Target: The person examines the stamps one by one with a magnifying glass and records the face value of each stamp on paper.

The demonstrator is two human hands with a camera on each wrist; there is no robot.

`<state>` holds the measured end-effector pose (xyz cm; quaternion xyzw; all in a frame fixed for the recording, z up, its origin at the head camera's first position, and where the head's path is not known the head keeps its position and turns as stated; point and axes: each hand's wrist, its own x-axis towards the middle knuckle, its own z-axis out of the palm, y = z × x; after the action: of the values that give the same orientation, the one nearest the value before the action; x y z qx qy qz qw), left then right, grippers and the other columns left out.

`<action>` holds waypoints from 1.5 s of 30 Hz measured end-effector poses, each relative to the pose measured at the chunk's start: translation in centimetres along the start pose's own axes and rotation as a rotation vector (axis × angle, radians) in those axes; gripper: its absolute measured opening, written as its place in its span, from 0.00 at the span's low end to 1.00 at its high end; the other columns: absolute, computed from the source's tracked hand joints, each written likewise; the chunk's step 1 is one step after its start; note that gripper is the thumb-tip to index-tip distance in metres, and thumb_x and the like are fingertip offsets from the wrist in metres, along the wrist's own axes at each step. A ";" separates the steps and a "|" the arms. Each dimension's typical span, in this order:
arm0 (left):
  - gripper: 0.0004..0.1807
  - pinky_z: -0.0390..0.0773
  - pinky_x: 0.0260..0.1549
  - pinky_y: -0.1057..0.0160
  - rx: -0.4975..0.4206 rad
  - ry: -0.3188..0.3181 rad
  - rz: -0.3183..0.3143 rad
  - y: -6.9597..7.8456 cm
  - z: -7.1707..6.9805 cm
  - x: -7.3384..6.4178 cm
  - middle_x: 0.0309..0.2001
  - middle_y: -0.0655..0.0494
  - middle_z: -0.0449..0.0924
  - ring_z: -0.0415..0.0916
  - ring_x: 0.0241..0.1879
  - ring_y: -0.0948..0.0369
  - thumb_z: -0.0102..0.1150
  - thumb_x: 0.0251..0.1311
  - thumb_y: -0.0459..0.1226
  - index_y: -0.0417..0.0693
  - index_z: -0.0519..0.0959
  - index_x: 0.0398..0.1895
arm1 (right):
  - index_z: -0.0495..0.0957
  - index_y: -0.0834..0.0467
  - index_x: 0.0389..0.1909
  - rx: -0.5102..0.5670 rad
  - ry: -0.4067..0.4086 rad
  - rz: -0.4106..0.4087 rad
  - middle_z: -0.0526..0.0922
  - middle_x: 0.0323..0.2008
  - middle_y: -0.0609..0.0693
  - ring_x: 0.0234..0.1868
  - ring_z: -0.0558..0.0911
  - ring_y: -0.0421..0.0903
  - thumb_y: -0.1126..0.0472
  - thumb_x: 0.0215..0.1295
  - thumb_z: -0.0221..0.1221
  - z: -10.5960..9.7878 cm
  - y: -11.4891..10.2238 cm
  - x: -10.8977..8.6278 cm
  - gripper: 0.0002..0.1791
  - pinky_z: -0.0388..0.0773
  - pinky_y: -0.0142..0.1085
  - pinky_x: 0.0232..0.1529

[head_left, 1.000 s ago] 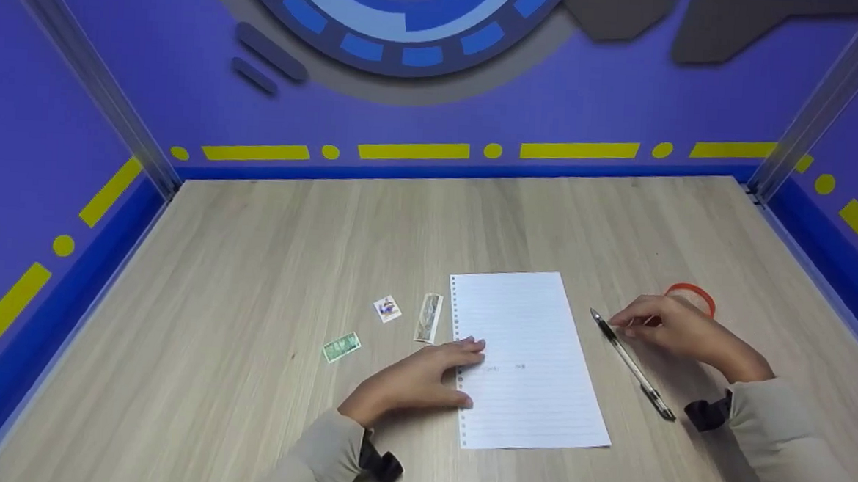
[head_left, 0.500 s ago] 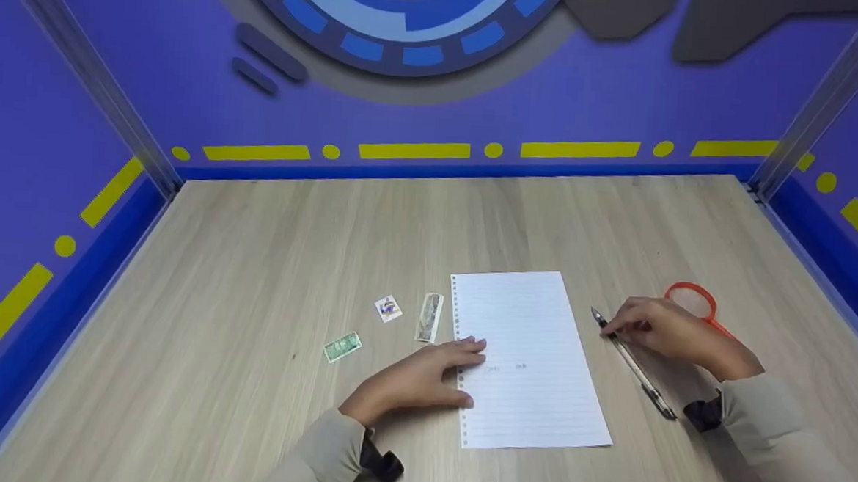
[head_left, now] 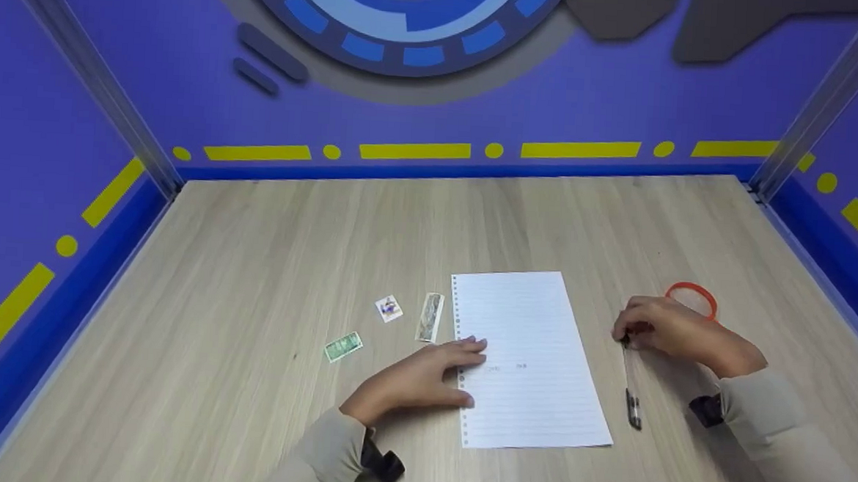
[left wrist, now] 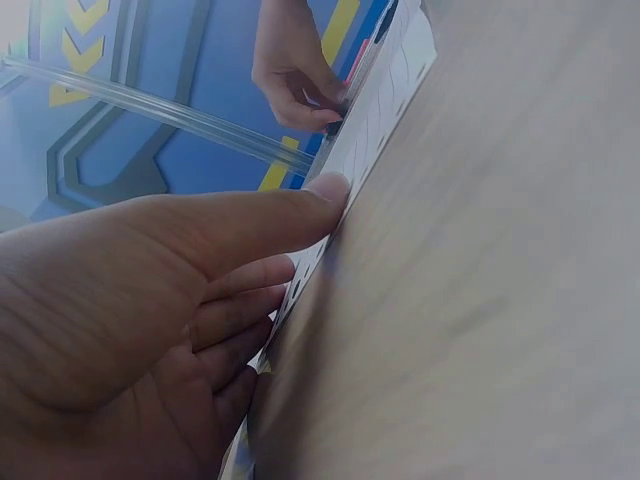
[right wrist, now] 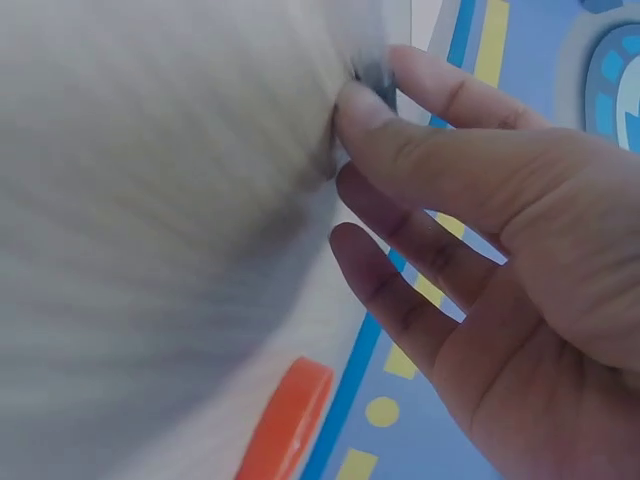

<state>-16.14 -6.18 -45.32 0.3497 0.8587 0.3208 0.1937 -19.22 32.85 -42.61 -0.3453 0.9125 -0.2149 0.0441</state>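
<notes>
A lined sheet of loose-leaf paper (head_left: 528,312) with small writing on it lies on the table. My left hand (head_left: 418,376) rests on its punched left edge, fingers fairly straight; in the left wrist view the thumb (left wrist: 270,215) touches the margin. To the right of the sheet, my right hand (head_left: 670,333) pinches a clear-barrelled pen (head_left: 634,410) near its tip, with the clip end pointing towards me. The right wrist view shows the thumb (right wrist: 400,150) and forefinger on the pen's dark grip section, which is blurred there.
A red-rimmed magnifying glass (head_left: 715,300) lies behind the right hand, its handle mostly hidden. Left of the sheet are a green stamp (head_left: 343,347), a small white stamp (head_left: 389,309) and a long narrow stamp (head_left: 430,317). Blue walls (head_left: 479,119) enclose the table.
My right hand has come down onto the pen and pinched it. The pen has turned, its clip end swinging left towards the sheet. My left hand has stayed put.
</notes>
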 end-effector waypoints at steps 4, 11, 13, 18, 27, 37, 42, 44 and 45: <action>0.34 0.54 0.73 0.61 0.000 0.005 0.005 0.0 0.0 0.0 0.72 0.58 0.61 0.52 0.74 0.59 0.67 0.55 0.40 0.42 0.69 0.66 | 0.82 0.52 0.30 -0.023 -0.049 0.033 0.77 0.30 0.44 0.32 0.74 0.39 0.72 0.50 0.67 -0.4 0.1 -0.1 0.11 0.76 0.31 0.32; 0.34 0.53 0.73 0.62 0.000 0.001 0.007 0.1 0.1 0.0 0.72 0.58 0.61 0.52 0.74 0.59 0.67 0.55 0.40 0.43 0.69 0.66 | 0.83 0.50 0.30 -0.002 -0.069 0.084 0.77 0.28 0.40 0.30 0.69 0.32 0.66 0.52 0.68 -0.6 0.3 -0.5 0.08 0.71 0.27 0.29; 0.34 0.53 0.73 0.62 -0.004 -0.002 0.006 0.2 0.1 0.0 0.72 0.58 0.60 0.52 0.74 0.60 0.67 0.55 0.40 0.43 0.69 0.67 | 0.84 0.50 0.31 0.013 -0.062 0.079 0.78 0.28 0.40 0.30 0.68 0.31 0.65 0.52 0.68 -0.7 0.4 -0.7 0.07 0.71 0.26 0.29; 0.34 0.53 0.73 0.63 -0.004 -0.008 -0.005 0.2 0.0 -0.1 0.73 0.59 0.60 0.51 0.74 0.60 0.67 0.55 0.40 0.44 0.69 0.67 | 0.85 0.51 0.33 0.025 -0.012 0.036 0.80 0.29 0.40 0.31 0.70 0.29 0.63 0.55 0.66 -0.7 0.6 -0.7 0.05 0.72 0.26 0.29; 0.35 0.52 0.73 0.62 -0.011 -0.003 0.001 0.0 -0.1 -0.1 0.73 0.58 0.60 0.51 0.74 0.60 0.66 0.56 0.39 0.43 0.68 0.67 | 0.81 0.53 0.39 0.195 0.119 0.157 0.82 0.34 0.45 0.33 0.75 0.30 0.62 0.62 0.62 -1.0 -0.1 -0.6 0.05 0.75 0.25 0.32; 0.35 0.53 0.73 0.62 -0.020 0.002 -0.002 -0.1 0.0 -0.1 0.72 0.58 0.60 0.52 0.74 0.59 0.67 0.55 0.39 0.43 0.69 0.67 | 0.76 0.61 0.41 0.409 0.197 0.202 0.79 0.28 0.47 0.26 0.78 0.37 0.62 0.66 0.58 -0.3 -0.9 -0.4 0.06 0.78 0.32 0.26; 0.35 0.53 0.73 0.62 0.001 0.000 0.002 -0.1 0.1 0.0 0.72 0.59 0.60 0.52 0.74 0.60 0.67 0.55 0.39 0.43 0.69 0.67 | 0.72 0.67 0.40 0.575 0.196 0.131 0.81 0.27 0.49 0.27 0.80 0.43 0.67 0.67 0.55 0.4 -1.1 0.0 0.06 0.79 0.34 0.28; 0.34 0.54 0.73 0.62 0.014 0.002 0.005 -0.2 0.1 0.0 0.72 0.59 0.61 0.52 0.74 0.60 0.67 0.55 0.39 0.43 0.69 0.67 | 0.70 0.68 0.40 0.619 0.191 0.108 0.80 0.27 0.48 0.27 0.81 0.43 0.69 0.68 0.54 0.7 -1.3 0.1 0.05 0.80 0.34 0.30; 0.34 0.54 0.73 0.62 0.019 0.003 0.007 -0.2 0.1 0.1 0.72 0.59 0.61 0.52 0.74 0.60 0.67 0.55 0.39 0.43 0.69 0.67 | 0.69 0.69 0.39 0.638 0.192 0.102 0.80 0.27 0.46 0.28 0.81 0.42 0.69 0.68 0.53 0.8 -1.4 0.2 0.05 0.80 0.33 0.30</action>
<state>-16.20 -6.20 -45.55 0.3539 0.8609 0.3137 0.1880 -18.33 31.53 -42.75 -0.2461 0.8153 -0.5188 0.0747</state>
